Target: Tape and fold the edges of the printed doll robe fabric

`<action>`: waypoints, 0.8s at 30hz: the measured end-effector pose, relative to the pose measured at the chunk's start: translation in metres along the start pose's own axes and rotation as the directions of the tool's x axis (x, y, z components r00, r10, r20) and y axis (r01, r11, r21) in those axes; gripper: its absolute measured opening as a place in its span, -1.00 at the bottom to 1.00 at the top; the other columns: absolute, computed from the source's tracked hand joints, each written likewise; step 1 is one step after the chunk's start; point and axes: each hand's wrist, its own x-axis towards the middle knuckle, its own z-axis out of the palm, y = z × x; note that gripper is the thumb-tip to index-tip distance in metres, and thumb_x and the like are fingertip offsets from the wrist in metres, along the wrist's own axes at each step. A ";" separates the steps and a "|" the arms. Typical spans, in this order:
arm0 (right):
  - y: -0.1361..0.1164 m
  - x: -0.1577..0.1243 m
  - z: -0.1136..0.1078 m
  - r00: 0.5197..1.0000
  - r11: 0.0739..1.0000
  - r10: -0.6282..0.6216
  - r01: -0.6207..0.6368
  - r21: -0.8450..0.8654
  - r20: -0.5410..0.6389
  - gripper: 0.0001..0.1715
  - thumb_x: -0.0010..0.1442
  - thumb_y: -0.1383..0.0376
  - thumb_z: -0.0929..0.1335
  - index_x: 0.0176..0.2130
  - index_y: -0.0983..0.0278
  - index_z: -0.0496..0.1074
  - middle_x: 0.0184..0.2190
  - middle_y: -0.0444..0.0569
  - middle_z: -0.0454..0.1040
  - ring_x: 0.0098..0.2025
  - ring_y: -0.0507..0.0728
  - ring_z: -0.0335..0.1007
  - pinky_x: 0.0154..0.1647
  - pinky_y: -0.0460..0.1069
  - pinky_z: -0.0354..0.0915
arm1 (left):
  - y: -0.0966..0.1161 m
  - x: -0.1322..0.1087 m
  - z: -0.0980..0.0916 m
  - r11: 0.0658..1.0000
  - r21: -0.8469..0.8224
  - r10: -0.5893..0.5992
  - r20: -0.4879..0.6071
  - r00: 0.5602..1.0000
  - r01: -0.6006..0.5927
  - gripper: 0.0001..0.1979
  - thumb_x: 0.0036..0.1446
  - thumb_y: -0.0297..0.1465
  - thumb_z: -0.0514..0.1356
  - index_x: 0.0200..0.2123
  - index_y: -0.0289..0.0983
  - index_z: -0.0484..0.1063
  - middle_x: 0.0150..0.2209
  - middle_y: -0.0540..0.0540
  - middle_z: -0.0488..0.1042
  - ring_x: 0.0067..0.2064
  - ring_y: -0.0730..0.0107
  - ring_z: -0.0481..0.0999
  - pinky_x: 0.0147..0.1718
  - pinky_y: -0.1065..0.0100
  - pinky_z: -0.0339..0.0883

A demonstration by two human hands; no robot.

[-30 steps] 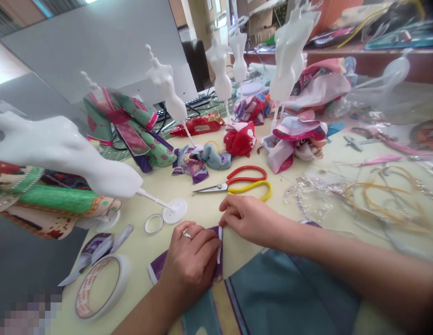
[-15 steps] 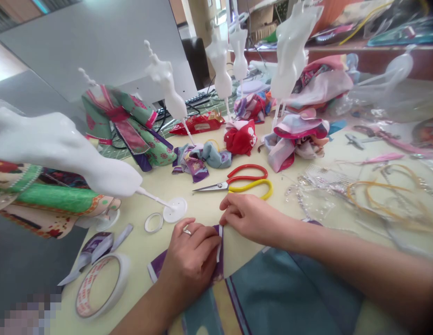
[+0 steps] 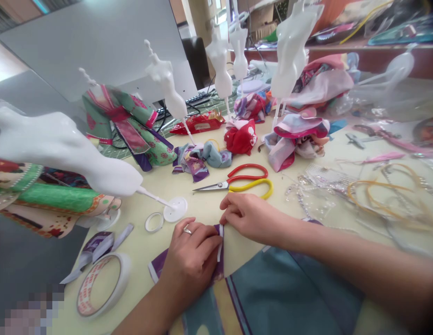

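Left of the cloth [image 3: 282,288], tape [image 3: 123,277] bore unreadable red print [image 3: 86,288]; left hand [image 3: 193,253] held down cloth, right hand [image 3: 246,218] pinched white strip [image 3: 221,246].

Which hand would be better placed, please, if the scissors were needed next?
Probably the right hand: it lies close to the scissors, by their yellow handle, while the left hand is farther off, over the purple cloth.

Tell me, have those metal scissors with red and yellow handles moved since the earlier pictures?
No. The metal scissors with red and yellow handles lie in the same place, shifted no way relative to the round white mannequin base.
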 end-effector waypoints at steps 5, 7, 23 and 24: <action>-0.002 -0.002 -0.001 1.000 1.000 0.003 -0.003 -0.009 0.004 -0.77 0.09 0.40 0.25 -0.22 0.33 0.40 -0.28 0.08 0.54 -0.28 0.13 0.43 -0.36 -0.09 0.25 | -0.002 0.000 0.000 1.000 -0.003 0.015 0.004 1.000 -0.015 -0.81 0.11 -0.60 0.09 -0.34 -0.26 0.46 -0.34 -0.06 0.53 -0.30 0.32 0.45 -0.06 0.03 0.18; -0.002 -0.002 -0.001 1.000 1.000 -0.002 0.002 -0.023 0.009 -0.77 0.09 0.40 0.24 -0.22 0.32 0.40 -0.28 0.08 0.54 -0.27 0.13 0.43 -0.36 -0.08 0.26 | -0.002 0.000 0.000 1.000 -0.005 0.009 0.005 1.000 -0.009 -0.81 0.12 -0.60 0.08 -0.34 -0.26 0.46 -0.33 -0.06 0.53 -0.29 0.32 0.44 -0.06 0.03 0.18; -0.009 -0.007 0.001 0.999 1.000 0.012 -0.012 0.000 0.042 -0.76 0.07 0.42 0.26 -0.25 0.30 0.44 -0.36 0.00 0.56 -0.37 0.08 0.43 -0.44 -0.10 0.21 | -0.003 0.000 0.001 1.000 -0.012 -0.024 0.029 0.999 0.025 -0.81 0.13 -0.58 0.09 -0.33 -0.24 0.46 -0.31 -0.05 0.51 -0.28 0.32 0.42 -0.04 0.04 0.18; -0.010 -0.008 0.001 0.998 1.000 0.020 -0.020 -0.010 0.060 -0.76 0.07 0.41 0.26 -0.24 0.30 0.45 -0.37 0.00 0.56 -0.39 0.08 0.42 -0.45 -0.10 0.19 | -0.003 0.000 0.001 1.000 -0.011 -0.025 0.030 0.999 0.025 -0.81 0.13 -0.58 0.09 -0.33 -0.23 0.46 -0.31 -0.05 0.51 -0.28 0.32 0.43 -0.03 0.04 0.18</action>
